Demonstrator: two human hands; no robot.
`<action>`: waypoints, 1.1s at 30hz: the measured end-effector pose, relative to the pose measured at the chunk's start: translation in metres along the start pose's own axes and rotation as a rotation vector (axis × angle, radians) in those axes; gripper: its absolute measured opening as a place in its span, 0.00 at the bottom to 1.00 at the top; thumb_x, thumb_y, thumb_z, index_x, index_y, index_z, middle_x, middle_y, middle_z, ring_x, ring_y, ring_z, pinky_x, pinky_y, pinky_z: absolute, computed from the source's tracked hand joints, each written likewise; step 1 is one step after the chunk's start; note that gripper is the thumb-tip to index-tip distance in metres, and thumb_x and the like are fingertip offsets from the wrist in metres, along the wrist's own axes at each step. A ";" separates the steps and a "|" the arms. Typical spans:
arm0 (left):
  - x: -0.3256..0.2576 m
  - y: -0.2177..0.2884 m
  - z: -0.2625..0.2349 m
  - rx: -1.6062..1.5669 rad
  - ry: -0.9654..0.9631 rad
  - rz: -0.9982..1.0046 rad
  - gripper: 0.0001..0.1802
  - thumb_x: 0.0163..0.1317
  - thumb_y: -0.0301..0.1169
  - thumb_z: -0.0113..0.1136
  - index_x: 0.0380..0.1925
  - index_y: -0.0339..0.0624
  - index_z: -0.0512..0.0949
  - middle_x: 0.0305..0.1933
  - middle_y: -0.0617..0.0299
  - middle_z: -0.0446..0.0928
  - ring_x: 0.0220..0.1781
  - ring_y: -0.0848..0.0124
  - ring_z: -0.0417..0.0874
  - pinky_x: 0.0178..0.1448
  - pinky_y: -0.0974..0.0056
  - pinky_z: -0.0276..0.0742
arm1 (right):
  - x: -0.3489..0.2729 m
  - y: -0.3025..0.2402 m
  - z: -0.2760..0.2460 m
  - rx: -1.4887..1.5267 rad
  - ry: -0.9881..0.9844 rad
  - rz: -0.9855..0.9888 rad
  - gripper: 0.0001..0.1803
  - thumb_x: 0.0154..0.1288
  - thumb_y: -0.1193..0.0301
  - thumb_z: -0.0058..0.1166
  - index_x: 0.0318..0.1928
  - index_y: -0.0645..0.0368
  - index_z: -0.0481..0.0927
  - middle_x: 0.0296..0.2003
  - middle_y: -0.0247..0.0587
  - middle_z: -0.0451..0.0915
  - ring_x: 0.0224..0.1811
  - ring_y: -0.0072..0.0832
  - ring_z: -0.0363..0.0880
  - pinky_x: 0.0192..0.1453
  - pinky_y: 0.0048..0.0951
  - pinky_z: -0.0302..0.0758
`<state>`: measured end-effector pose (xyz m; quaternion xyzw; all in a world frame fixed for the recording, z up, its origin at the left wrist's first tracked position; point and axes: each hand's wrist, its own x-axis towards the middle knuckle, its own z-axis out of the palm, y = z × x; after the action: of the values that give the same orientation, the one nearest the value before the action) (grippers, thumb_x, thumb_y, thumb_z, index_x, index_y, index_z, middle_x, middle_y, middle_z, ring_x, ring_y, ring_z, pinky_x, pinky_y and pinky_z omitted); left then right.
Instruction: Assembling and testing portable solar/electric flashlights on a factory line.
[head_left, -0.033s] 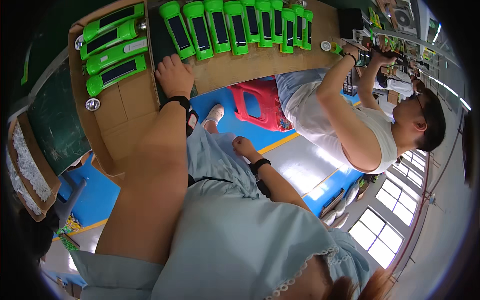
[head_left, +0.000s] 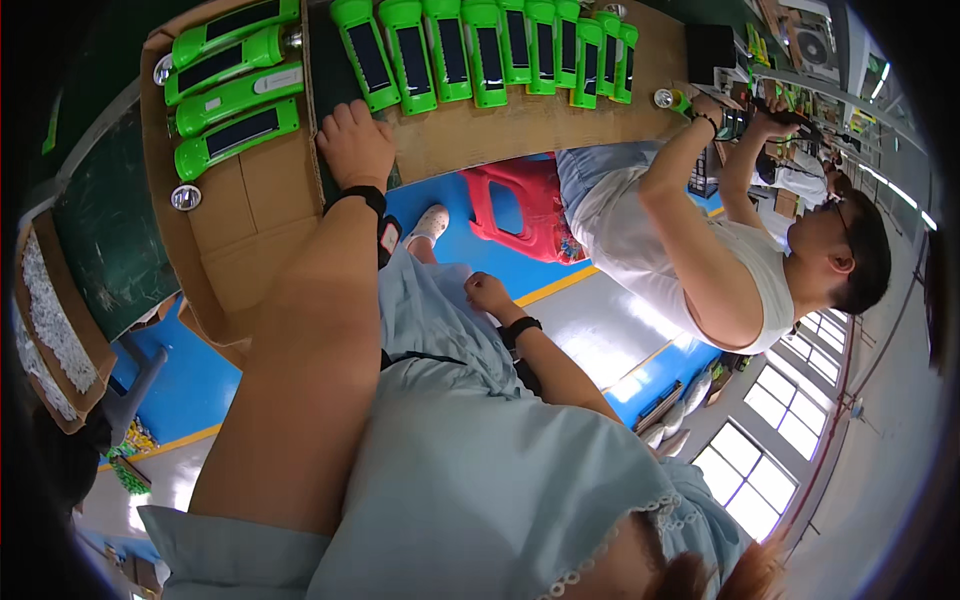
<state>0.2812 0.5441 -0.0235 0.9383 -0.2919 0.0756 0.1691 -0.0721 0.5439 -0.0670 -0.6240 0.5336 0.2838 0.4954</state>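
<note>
Green flashlights (head_left: 480,50) are lying in a row on the cardboard sheet (head_left: 260,200). The left hand (head_left: 355,145) is resting loosely curled just below them, gripping nothing; the right hand (head_left: 487,293) is hanging empty, well apart.

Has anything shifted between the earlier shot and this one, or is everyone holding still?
Nothing has visibly changed. The left hand rests on the cardboard-covered bench below the green flashlights, the right hand lies on the lap, and the person in the white shirt keeps both arms raised at the bench.
</note>
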 end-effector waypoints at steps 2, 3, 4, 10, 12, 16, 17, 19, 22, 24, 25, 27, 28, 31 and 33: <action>-0.001 -0.002 0.001 -0.023 -0.018 -0.027 0.09 0.46 0.35 0.52 0.27 0.43 0.69 0.33 0.57 0.70 0.38 0.57 0.72 0.39 0.52 0.67 | 0.004 -0.002 0.004 -0.032 -0.048 0.012 0.13 0.59 0.65 0.48 0.37 0.63 0.76 0.23 0.41 0.80 0.20 0.26 0.78 0.26 0.26 0.75; -0.001 -0.003 0.001 -0.041 -0.001 -0.022 0.09 0.46 0.35 0.53 0.27 0.44 0.70 0.33 0.57 0.69 0.38 0.58 0.71 0.39 0.54 0.67 | 0.006 -0.004 0.004 -0.078 -0.065 -0.015 0.14 0.59 0.65 0.48 0.37 0.63 0.76 0.23 0.41 0.80 0.20 0.26 0.78 0.26 0.26 0.75; -0.002 -0.004 0.002 -0.030 -0.012 -0.051 0.09 0.46 0.35 0.53 0.27 0.44 0.70 0.33 0.57 0.69 0.38 0.58 0.71 0.39 0.54 0.67 | 0.008 -0.006 0.005 -0.121 -0.081 -0.045 0.14 0.59 0.65 0.49 0.38 0.63 0.76 0.23 0.41 0.80 0.20 0.26 0.78 0.26 0.26 0.76; -0.005 -0.006 0.005 -0.148 -0.017 -0.055 0.10 0.44 0.35 0.54 0.27 0.46 0.70 0.33 0.59 0.69 0.38 0.60 0.71 0.40 0.55 0.66 | 0.024 -0.043 0.006 -0.204 -0.152 -0.056 0.14 0.60 0.66 0.49 0.38 0.65 0.76 0.22 0.42 0.79 0.20 0.26 0.79 0.25 0.26 0.75; -0.006 -0.007 0.006 -0.149 -0.019 -0.067 0.10 0.44 0.35 0.54 0.28 0.46 0.70 0.33 0.59 0.69 0.38 0.60 0.71 0.40 0.55 0.65 | 0.025 -0.063 0.007 -0.223 -0.163 -0.082 0.14 0.60 0.66 0.49 0.38 0.65 0.75 0.22 0.42 0.79 0.20 0.26 0.78 0.25 0.26 0.74; -0.006 -0.007 0.005 -0.191 -0.019 -0.074 0.10 0.45 0.35 0.54 0.28 0.46 0.70 0.33 0.59 0.69 0.38 0.60 0.71 0.41 0.55 0.65 | 0.027 -0.085 0.009 -0.173 -0.146 -0.117 0.14 0.57 0.67 0.48 0.35 0.67 0.77 0.22 0.45 0.79 0.23 0.30 0.80 0.31 0.29 0.75; -0.006 -0.007 0.005 -0.192 -0.026 -0.078 0.10 0.45 0.35 0.54 0.28 0.46 0.70 0.33 0.59 0.69 0.38 0.60 0.71 0.41 0.55 0.65 | 0.029 -0.088 0.009 -0.153 -0.152 -0.126 0.14 0.57 0.67 0.49 0.35 0.67 0.77 0.22 0.45 0.79 0.23 0.29 0.80 0.31 0.29 0.75; -0.007 -0.007 0.005 -0.190 -0.027 -0.079 0.10 0.45 0.35 0.54 0.28 0.46 0.70 0.33 0.59 0.69 0.38 0.60 0.71 0.41 0.55 0.65 | 0.030 -0.091 0.008 -0.165 -0.155 -0.135 0.14 0.57 0.67 0.49 0.36 0.67 0.77 0.22 0.45 0.79 0.23 0.29 0.80 0.30 0.28 0.75; -0.006 -0.006 0.004 -0.185 -0.038 -0.073 0.10 0.45 0.35 0.54 0.28 0.46 0.70 0.33 0.59 0.69 0.38 0.60 0.71 0.41 0.55 0.65 | 0.035 -0.092 0.001 -0.119 -0.127 -0.128 0.13 0.57 0.68 0.48 0.35 0.67 0.76 0.22 0.45 0.79 0.22 0.28 0.79 0.28 0.27 0.75; -0.005 -0.004 0.003 -0.182 -0.046 -0.066 0.10 0.44 0.35 0.54 0.28 0.46 0.70 0.33 0.59 0.69 0.38 0.60 0.71 0.41 0.55 0.65 | 0.041 -0.091 -0.007 -0.060 -0.095 -0.115 0.13 0.58 0.68 0.48 0.35 0.67 0.76 0.22 0.44 0.79 0.21 0.28 0.79 0.26 0.27 0.75; -0.004 -0.004 0.002 -0.168 -0.060 -0.068 0.10 0.44 0.35 0.54 0.28 0.46 0.70 0.33 0.59 0.69 0.38 0.60 0.70 0.41 0.55 0.65 | 0.047 -0.091 -0.013 0.082 -0.052 -0.090 0.12 0.59 0.68 0.47 0.34 0.66 0.76 0.22 0.43 0.78 0.20 0.28 0.78 0.24 0.26 0.74; -0.004 -0.005 0.001 -0.156 -0.074 -0.062 0.10 0.44 0.35 0.54 0.28 0.46 0.70 0.33 0.59 0.68 0.38 0.60 0.70 0.41 0.55 0.64 | 0.055 -0.097 -0.024 0.314 0.066 -0.078 0.11 0.62 0.69 0.44 0.35 0.64 0.75 0.21 0.40 0.77 0.17 0.28 0.76 0.20 0.25 0.72; -0.004 -0.005 0.001 -0.152 -0.077 -0.062 0.10 0.44 0.35 0.54 0.28 0.46 0.70 0.33 0.58 0.68 0.38 0.60 0.70 0.41 0.55 0.64 | 0.059 -0.100 -0.031 0.320 0.071 -0.078 0.11 0.62 0.69 0.44 0.35 0.64 0.75 0.21 0.40 0.77 0.17 0.28 0.76 0.20 0.25 0.72; -0.003 -0.008 0.001 -0.135 -0.071 -0.053 0.10 0.44 0.35 0.54 0.28 0.46 0.70 0.33 0.58 0.68 0.38 0.60 0.70 0.41 0.55 0.64 | 0.072 -0.120 -0.062 0.632 0.224 -0.076 0.13 0.64 0.66 0.43 0.39 0.63 0.74 0.25 0.41 0.78 0.22 0.29 0.78 0.23 0.26 0.74; -0.002 -0.006 0.002 -0.115 -0.071 -0.050 0.10 0.44 0.34 0.54 0.27 0.45 0.69 0.32 0.58 0.68 0.38 0.59 0.70 0.41 0.55 0.64 | 0.081 -0.135 -0.082 0.951 0.354 -0.176 0.16 0.65 0.62 0.40 0.43 0.61 0.73 0.33 0.42 0.79 0.29 0.31 0.79 0.29 0.31 0.77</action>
<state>0.2828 0.5494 -0.0274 0.9362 -0.2782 0.0215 0.2140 0.0632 0.4294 -0.0674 -0.4107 0.6249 -0.1430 0.6484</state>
